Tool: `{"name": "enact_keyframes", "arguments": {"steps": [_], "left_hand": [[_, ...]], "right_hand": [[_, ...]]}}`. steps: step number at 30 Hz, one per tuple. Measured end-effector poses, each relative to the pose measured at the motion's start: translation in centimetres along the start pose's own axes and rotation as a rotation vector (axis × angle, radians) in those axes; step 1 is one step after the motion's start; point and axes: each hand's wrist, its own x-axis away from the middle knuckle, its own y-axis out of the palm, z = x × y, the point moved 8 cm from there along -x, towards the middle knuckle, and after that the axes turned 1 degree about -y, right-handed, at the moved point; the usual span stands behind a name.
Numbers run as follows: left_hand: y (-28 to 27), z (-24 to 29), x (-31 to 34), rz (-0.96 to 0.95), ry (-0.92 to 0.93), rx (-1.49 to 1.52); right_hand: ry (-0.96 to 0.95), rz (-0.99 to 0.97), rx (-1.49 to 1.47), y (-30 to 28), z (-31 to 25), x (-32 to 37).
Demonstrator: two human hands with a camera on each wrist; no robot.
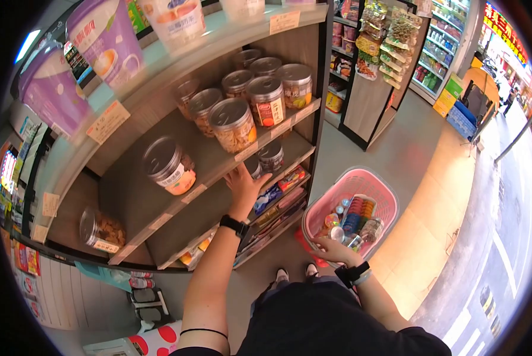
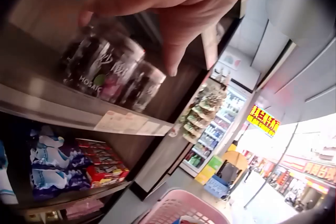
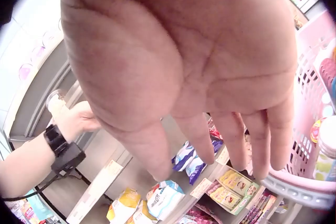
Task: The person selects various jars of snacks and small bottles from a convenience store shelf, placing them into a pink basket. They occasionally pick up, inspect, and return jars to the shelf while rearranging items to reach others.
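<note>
My left hand (image 1: pixel 245 188) reaches in at the shelf below the jar shelf, fingers spread. Two clear jars of dark contents stand there; the left wrist view shows the nearer jar (image 2: pixel 102 69) under my fingers, with the thumb (image 2: pixel 172 58) apart from the second jar (image 2: pixel 143 85). My right hand (image 1: pixel 338 252) hangs palm open with straight fingers at the near rim of the pink basket (image 1: pixel 390 190). Inside the basket are several packaged goods, among them a white-lidded jar (image 1: pixel 337 234) and rows of coloured rolls (image 1: pixel 354 215).
Several lidded snack jars (image 1: pixel 233 124) stand on the shelf above, one jar (image 1: pixel 169 166) apart from them. Purple cups (image 1: pixel 104 44) line the top shelf. Blue-white bags (image 2: pixel 52 161) and a red box (image 2: pixel 102 163) lie lower. The shelf's end panel (image 1: pixel 322 77) rises beside the basket.
</note>
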Motion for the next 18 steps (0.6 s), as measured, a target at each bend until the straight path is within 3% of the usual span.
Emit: {"name": "enact_keyframes", "arguments": {"steps": [2, 3, 6, 7, 10, 14, 16, 18], "left_hand": [[1.6, -0.8, -1.2, -0.093, -0.053, 0.058], [2.0, -1.7, -1.5, -0.160, -0.150, 0.246], [0.9, -2.3, -1.2, -0.154, -0.210, 0.188], [-0.8, -1.3, -0.6, 0.000, -0.109, 0.136], [-6.4, 3.5, 1.7, 0.117, 0.014, 0.184], [-13.0, 8.9, 3.5, -0.025, 0.038, 0.317], [-17.0, 11.1, 2.3, 0.071, 0.162, 0.292], [-19.8, 11.2, 0.4, 0.179, 0.169, 0.195]], "right_hand": [[-0.038, 0.065, -0.035, -0.7, 0.1, 0.3], [-0.019, 0.073, -0.047, -1.0, -0.2, 0.7], [-0.019, 0.107, -0.126, -1.1, 0.7, 0.8], [-0.021, 0.107, -0.129, -1.2, 0.8, 0.8], [-0.006, 0.101, -0.159, -1.2, 0.1, 0.7], [-0.081, 0.149, -0.162, -1.2, 0.6, -1.7], [-0.115, 0.226, -0.169, -2.2, -0.5, -2.9], [-0.165, 0.205, -0.154, -3.1, -3.0, -4.0]]}}
